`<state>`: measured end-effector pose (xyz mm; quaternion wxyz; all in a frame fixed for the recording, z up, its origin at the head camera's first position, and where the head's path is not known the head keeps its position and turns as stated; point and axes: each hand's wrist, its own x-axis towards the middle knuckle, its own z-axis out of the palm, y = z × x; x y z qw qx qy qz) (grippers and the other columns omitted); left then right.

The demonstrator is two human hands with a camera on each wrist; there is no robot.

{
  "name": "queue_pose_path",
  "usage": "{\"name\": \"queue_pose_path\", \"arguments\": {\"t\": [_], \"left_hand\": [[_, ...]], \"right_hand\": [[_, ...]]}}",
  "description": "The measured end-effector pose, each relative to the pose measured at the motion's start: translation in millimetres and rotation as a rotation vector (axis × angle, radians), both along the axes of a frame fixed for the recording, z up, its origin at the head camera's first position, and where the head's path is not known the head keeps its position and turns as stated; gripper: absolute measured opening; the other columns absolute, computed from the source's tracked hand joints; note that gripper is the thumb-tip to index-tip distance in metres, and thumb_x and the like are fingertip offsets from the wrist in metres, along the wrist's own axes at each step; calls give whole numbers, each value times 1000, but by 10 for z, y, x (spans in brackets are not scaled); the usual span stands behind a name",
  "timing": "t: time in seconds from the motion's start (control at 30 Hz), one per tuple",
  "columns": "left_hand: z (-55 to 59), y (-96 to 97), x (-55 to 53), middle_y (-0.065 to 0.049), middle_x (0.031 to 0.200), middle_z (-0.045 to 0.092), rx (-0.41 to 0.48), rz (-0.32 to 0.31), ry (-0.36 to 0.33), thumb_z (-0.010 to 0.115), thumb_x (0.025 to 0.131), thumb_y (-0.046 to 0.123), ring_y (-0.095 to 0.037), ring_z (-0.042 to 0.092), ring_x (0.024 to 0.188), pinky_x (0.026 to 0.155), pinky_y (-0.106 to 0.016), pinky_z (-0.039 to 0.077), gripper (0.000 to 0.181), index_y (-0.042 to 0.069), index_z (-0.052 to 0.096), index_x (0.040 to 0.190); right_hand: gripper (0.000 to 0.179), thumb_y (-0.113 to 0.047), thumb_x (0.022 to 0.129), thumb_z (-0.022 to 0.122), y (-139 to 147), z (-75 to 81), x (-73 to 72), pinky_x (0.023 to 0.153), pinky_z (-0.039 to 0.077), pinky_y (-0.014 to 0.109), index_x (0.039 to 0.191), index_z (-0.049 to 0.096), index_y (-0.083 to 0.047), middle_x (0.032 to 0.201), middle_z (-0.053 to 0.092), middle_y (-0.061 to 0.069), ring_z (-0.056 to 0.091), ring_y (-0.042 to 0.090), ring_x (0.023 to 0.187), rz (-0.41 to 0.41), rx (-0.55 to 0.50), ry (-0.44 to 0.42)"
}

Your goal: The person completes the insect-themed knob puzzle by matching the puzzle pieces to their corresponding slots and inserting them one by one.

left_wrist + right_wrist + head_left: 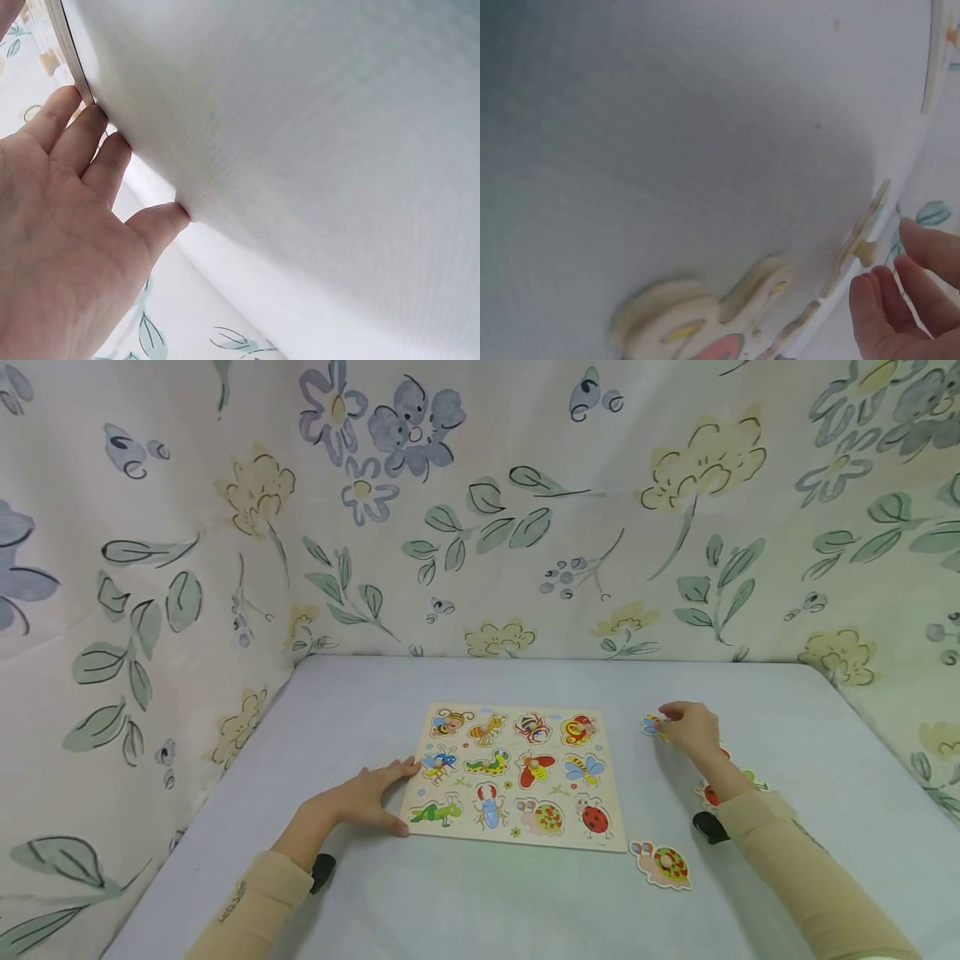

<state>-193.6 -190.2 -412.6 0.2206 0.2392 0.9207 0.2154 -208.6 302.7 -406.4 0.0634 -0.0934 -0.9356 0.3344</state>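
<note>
A wooden insect puzzle board [467, 787] lies flat on the table, with pictures of a bee, a caterpillar, a snail and other small creatures. My left hand [372, 799] touches the board's left edge, fingers spread and thumb at the near corner; in the left wrist view the fingertips [112, 150] meet the side. Right of the board, my right hand [690, 729] is over a blue-and-yellow winged insect piece [651, 724]. The right wrist view shows loosely bent fingers [866, 304] beside that piece's knob [865, 253], with no grip visible.
A snail piece [663, 867] lies off the board's near right corner. Under the right forearm, a red piece [710, 794] and a green one [752, 777] are partly hidden. Flowered cloth [480, 527] hangs behind the pale table [487, 902].
</note>
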Motion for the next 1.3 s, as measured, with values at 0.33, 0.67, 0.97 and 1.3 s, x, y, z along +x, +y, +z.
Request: {"name": "queue_pose_path", "arguments": {"t": [0.33,0.67,0.97,1.3], "left_hand": [[21,32,8,-15,158,24,-16,6,-7,83,73,39,-39,21,144,115,-63,10,99,7,33,151],[54,35,16,-17,158,24,-15,5,-14,84,73,38,-41,21,144,114,-65,10,99,6,33,151],[40,32,9,-18,157,24,-8,1,-8,84,72,37,-42,21,143,113,-65,10,99,5,33,151],[43,30,9,-18,157,24,-8,-4,-4,84,72,37,-41,21,143,113,-66,11,99,3,33,150]], "right_hand": [[28,-5,85,65,61,-54,-44,74,48,50,104,64,15,99,65,31,57,47,93,38,47,-44],[19,-4,86,64,94,-53,-62,58,46,35,96,68,12,85,69,23,60,33,75,89,93,-25],[16,-3,85,65,131,-59,-99,59,44,33,92,68,11,85,69,22,59,31,75,93,84,-46],[17,-4,86,67,77,12,-39,60,46,33,92,69,11,85,70,22,60,34,79,147,64,-48]]}}
